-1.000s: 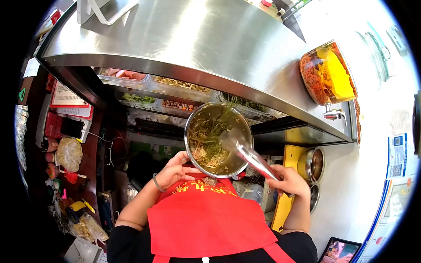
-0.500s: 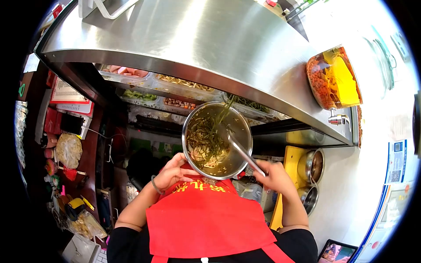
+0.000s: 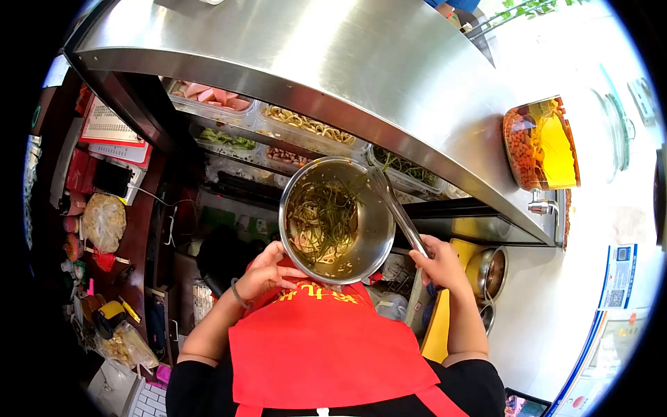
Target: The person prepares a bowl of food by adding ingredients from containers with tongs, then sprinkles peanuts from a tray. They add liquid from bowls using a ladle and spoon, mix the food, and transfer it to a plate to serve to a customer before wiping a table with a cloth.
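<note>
My left hand (image 3: 269, 272) grips the lower left rim of a steel mixing bowl (image 3: 377, 233), which is tilted toward me in front of my red apron. Inside lie dark green seaweed strands (image 3: 325, 208) mixed with pale shreds, heaped on the left side. My right hand (image 3: 439, 263) is closed round the handle of a long-handled metal spoon (image 3: 403, 217). The spoon's head is at the bowl's upper right rim, above the food.
Beyond the bowl, a chilled case holds trays of pink slices (image 3: 212, 96), pale strips (image 3: 306, 124) and greens (image 3: 226, 139) under a steel counter (image 3: 278, 42). A jar with a tap (image 3: 542, 146) stands at right, steel pots (image 3: 490, 271) below it. A cluttered shelf (image 3: 142, 257) is at left.
The spoon has moved from inside the bowl up to its right rim, and my right hand rose slightly. The lifted seaweed strands have dropped back into the bowl.
</note>
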`<state>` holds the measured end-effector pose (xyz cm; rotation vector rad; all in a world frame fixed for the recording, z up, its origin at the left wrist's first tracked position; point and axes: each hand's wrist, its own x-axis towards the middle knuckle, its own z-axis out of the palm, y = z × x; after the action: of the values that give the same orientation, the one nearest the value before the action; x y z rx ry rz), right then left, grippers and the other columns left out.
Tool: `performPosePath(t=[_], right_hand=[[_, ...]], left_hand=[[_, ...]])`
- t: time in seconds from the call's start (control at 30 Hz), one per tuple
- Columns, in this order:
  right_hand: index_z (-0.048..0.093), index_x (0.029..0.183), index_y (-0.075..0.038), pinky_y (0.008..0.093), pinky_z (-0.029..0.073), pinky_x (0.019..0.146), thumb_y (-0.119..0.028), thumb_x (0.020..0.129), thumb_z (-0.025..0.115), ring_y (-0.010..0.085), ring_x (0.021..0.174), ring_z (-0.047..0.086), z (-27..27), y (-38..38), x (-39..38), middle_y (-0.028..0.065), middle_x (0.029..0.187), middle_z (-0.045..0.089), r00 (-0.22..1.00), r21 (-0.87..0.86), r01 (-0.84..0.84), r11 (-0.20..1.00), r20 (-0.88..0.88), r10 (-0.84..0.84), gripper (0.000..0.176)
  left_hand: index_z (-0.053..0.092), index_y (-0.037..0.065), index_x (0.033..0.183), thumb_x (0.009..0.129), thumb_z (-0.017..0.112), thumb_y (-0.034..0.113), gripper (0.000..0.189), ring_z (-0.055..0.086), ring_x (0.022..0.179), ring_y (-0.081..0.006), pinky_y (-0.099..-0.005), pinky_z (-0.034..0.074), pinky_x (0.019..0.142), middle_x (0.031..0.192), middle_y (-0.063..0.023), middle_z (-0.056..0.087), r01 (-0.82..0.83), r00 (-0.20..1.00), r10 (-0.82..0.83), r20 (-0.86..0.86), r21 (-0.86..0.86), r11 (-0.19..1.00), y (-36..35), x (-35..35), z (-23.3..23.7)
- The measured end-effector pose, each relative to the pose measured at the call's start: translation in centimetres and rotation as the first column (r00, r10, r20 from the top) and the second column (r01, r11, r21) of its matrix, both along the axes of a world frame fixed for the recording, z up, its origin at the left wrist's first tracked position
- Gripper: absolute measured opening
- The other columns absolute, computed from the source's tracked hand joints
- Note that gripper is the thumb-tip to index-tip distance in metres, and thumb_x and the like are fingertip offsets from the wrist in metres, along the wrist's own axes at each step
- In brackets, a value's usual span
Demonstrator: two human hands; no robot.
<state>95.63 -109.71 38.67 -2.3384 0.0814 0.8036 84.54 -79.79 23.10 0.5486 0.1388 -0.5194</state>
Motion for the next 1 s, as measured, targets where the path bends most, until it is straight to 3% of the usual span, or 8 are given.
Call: performPosePath(t=[0.2,0.3,0.33,0.43,0.5,0.57,0.63,1.0], right_hand=[[0.057,0.095,-0.006,0.0224,0.041,0.039,-0.014,0.078,0.056,0.0086,0.041,0.053,3.9,1.2,-2.0,0.0027,0.052,0.052,0.970,-0.220,-0.225,0.949,0.037,0.238,0.019],[0.057,0.098,-0.005,0.0321,0.047,0.051,-0.016,0.076,0.058,0.0274,0.053,0.059,4.6,0.5,-4.1,0.0147,0.061,0.057,0.802,-0.312,-0.548,0.776,0.069,0.594,0.025],[0.057,0.101,-0.006,0.0357,0.047,0.055,-0.017,0.075,0.059,0.0338,0.062,0.058,5.2,0.5,-4.2,0.0186,0.068,0.057,0.791,-0.296,-0.601,0.742,-0.086,0.606,0.027],[0.055,0.104,-0.007,0.0349,0.047,0.055,-0.018,0.074,0.061,0.0310,0.060,0.059,4.3,-1.4,-3.9,0.0180,0.069,0.058,0.756,-0.359,-0.633,0.686,-0.097,0.647,0.032],[0.054,0.107,-0.004,0.0314,0.046,0.048,-0.019,0.073,0.063,0.0234,0.050,0.058,4.6,-1.0,-3.0,0.0144,0.065,0.059,0.836,-0.279,-0.537,0.796,-0.046,0.547,0.038],[0.053,0.106,0.000,0.0262,0.043,0.040,-0.019,0.073,0.065,0.0136,0.044,0.054,5.1,-0.1,-2.1,0.0078,0.062,0.056,0.987,-0.278,-0.125,0.952,-0.134,0.091,0.040],[0.052,0.103,0.004,0.0231,0.039,0.036,-0.017,0.076,0.063,0.0098,0.040,0.049,4.4,-0.8,-1.4,0.0044,0.063,0.053,0.994,-0.117,0.018,0.993,-0.105,-0.030,0.037],[0.054,0.104,0.000,0.0240,0.040,0.037,-0.012,0.079,0.057,0.0110,0.039,0.052,3.1,-1.1,-1.5,0.0057,0.058,0.054,0.999,-0.157,0.005,0.988,0.040,0.001,0.028]], left_hand=[[0.035,0.004,0.112,0.061,0.037,-0.009,0.053,0.052,0.102,-0.0386,-0.0314,0.057,0.069,0.125,-0.0200,0.035,-0.051,0.999,0.051,-0.006,-0.059,0.997,-0.4,0.4,-0.7],[0.034,0.004,0.114,0.062,0.037,-0.009,0.054,0.052,0.102,-0.0386,-0.0307,0.057,0.068,0.124,-0.0201,0.035,-0.046,0.999,0.046,0.020,-0.040,0.998,-0.6,0.3,-1.7],[0.034,0.004,0.114,0.062,0.037,-0.009,0.054,0.052,0.102,-0.0386,-0.0307,0.057,0.068,0.124,-0.0201,0.035,-0.043,0.999,0.043,0.021,-0.042,0.998,-0.6,0.3,-1.6],[0.034,0.004,0.116,0.062,0.037,-0.009,0.055,0.052,0.102,-0.0379,-0.0300,0.057,0.067,0.125,-0.0201,0.035,-0.056,0.998,0.056,-0.005,-0.049,0.997,-0.6,0.3,-1.5],[0.033,0.004,0.116,0.063,0.037,-0.009,0.055,0.053,0.102,-0.0370,-0.0303,0.057,0.068,0.125,-0.0198,0.035,-0.031,1.000,0.031,0.000,-0.037,0.999,-0.5,0.3,-1.7],[0.033,0.005,0.116,0.063,0.036,-0.009,0.055,0.053,0.102,-0.0367,-0.0304,0.057,0.068,0.125,-0.0197,0.035,-0.036,0.999,0.036,0.005,-0.052,0.998,-0.6,0.3,-1.9],[0.033,0.005,0.116,0.063,0.036,-0.009,0.055,0.053,0.102,-0.0365,-0.0305,0.057,0.068,0.125,-0.0195,0.036,-0.038,0.999,0.039,0.008,-0.062,0.997,-0.6,0.2,-1.9],[0.034,0.007,0.111,0.066,0.038,-0.004,0.046,0.052,0.104,-0.0373,-0.0349,0.054,0.071,0.122,-0.0162,0.039,-0.018,0.999,0.019,0.028,-0.039,0.999,-0.6,0.3,-1.9]])
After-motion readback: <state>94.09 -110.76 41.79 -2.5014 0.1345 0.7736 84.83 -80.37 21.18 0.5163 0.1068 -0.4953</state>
